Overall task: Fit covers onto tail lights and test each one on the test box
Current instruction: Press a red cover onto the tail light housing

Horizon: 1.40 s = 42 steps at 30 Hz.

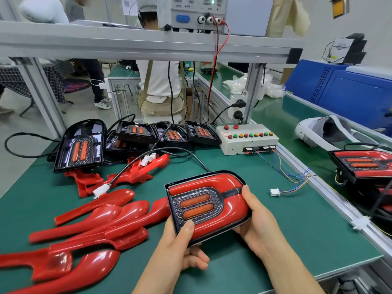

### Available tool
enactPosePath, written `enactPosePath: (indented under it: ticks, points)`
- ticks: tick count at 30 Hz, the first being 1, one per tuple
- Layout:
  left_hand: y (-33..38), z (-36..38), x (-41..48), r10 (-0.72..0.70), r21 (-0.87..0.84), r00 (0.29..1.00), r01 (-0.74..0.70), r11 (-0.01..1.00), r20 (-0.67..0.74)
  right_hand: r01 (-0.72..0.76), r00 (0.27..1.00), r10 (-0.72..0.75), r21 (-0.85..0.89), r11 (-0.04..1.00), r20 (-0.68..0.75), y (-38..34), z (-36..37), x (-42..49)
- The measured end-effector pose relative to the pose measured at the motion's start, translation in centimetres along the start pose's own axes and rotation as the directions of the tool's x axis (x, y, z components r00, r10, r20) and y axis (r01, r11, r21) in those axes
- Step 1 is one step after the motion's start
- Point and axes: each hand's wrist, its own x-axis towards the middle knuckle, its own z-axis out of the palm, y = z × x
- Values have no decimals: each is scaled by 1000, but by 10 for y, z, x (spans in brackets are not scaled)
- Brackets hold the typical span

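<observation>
Hands hold one tail light point(206, 205) low over the green tabletop point(286, 240). The left hand point(180, 247) grips its near corner, thumb on top. The right hand point(256, 217) grips its round end. A red cover point(231, 211) already sits on this light, so I think the fitting is done for it and the test comes next. The test box point(247, 137) stands at the back, well apart. Its white plug point(275, 192) lies loose near the right hand. Bare tail lights point(169, 134) wait in a row at the back, and loose red covers point(95, 219) pile up on the left, so much work is left. Green room lies open between the light and the box, with only thin wires there. The metal rail point(331, 195) along the right edge is near.
</observation>
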Motion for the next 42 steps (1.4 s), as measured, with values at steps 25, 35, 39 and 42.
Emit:
enactPosePath:
  ticks: [25, 35, 39, 42]
  points:
    - [13, 26, 15, 129, 73, 991, -131, 989, 43, -20, 981, -3, 119, 993, 193, 20, 25, -12]
    - [11, 32, 14, 186, 201, 976, -162, 966, -111, 60, 984, -60, 4, 998, 166, 20, 29, -13]
    - [11, 29, 14, 180, 178, 980, -163, 970, -85, 71, 976, -66, -18, 997, 208, 19, 28, -15]
    - [11, 28, 14, 159, 130, 986, -151, 980, -51, 58, 968, -49, -29, 998, 247, 13, 25, -15]
